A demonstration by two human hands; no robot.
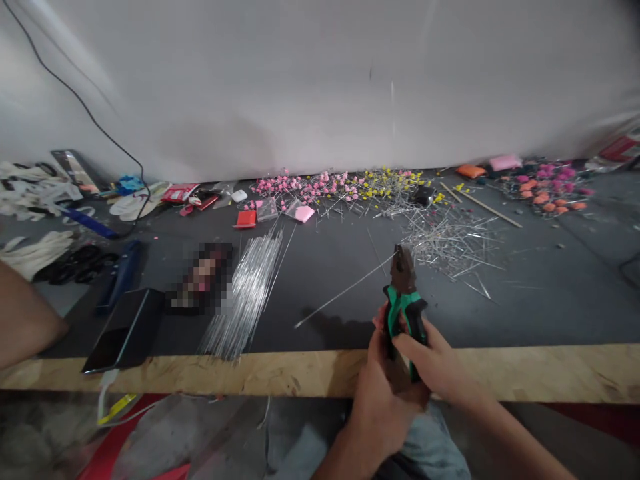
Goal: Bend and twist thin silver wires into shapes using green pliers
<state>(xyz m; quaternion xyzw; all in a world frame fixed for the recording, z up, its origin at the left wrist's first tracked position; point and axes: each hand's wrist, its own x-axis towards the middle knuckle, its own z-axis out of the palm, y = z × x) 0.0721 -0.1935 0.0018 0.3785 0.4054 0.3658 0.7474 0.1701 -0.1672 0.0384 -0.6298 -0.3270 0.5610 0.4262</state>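
Observation:
Both my hands are closed round green-and-black pliers [403, 300] over the table's front edge. My left hand [383, 393] wraps the left handle from below, and my right hand [433, 357] holds the right handle. A long thin wire [345, 291] runs from the jaws out to the lower left. Beyond the pliers lies a loose pile of short wires [450, 240]. To the left, a bundle of long straight wires [247, 287] lies on the dark table top.
Pink-tipped [325, 187], yellow-tipped [395, 181] and orange-tipped wires [543, 193] line the back. A black device [125, 330], a blue tool [119, 277] and white gloves [37, 253] lie left. Someone's arm [25, 317] enters at the left edge.

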